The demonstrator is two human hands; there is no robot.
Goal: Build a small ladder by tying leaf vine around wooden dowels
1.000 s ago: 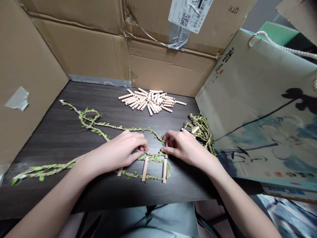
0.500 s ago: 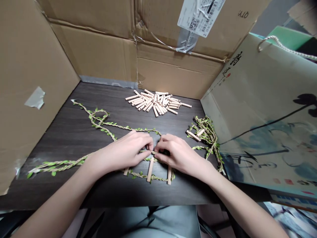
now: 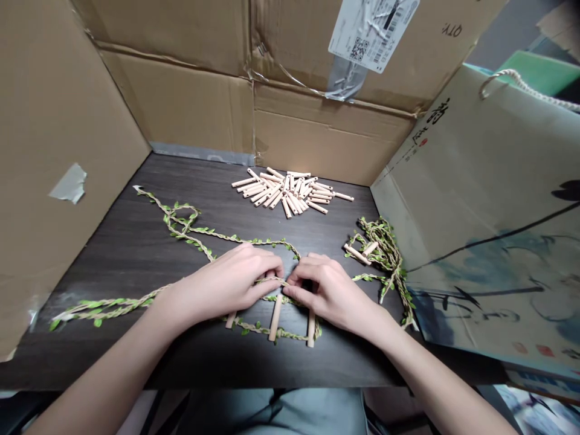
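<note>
We can say that only a short piece is made up to now. Near the front edge of the bench [image 3: 104, 272], three wooden pegs [image 3: 275, 317] lie side by side and cross a leafy vine [image 3: 212, 244] like rungs, so they form a small ladder shape. Two more pegs [image 3: 357, 254] sit in a tangled bundle [image 3: 385, 254] of the same vine at the right side. They look joined to it, but we cannot be sure. The large pile of loose pegs [image 3: 285, 193] at the back is not yet used, and much of the vine lies free in long loops on the left.

The left hand [image 3: 217, 290] and the right hand [image 3: 324, 296] are close together above the ladder shape, almost touching at the fingertips. The left hand seems to pinch one strand of the vine between thumb and fingers, just beside the top of a peg. The right hand is curled over the same place, but we cannot tell if it pinches the strand or only presses on it.

The bench is of dark wood with a fine grain. Behind it stands a cardboard box wall [image 3: 330, 139] with a white shipping label [image 3: 374, 33], and a piece of grey tape [image 3: 67, 183] is stuck on the left side. On the right leans a paper bag [image 3: 475, 241] with an ink painting and a rope handle [image 3: 525, 86].
</note>
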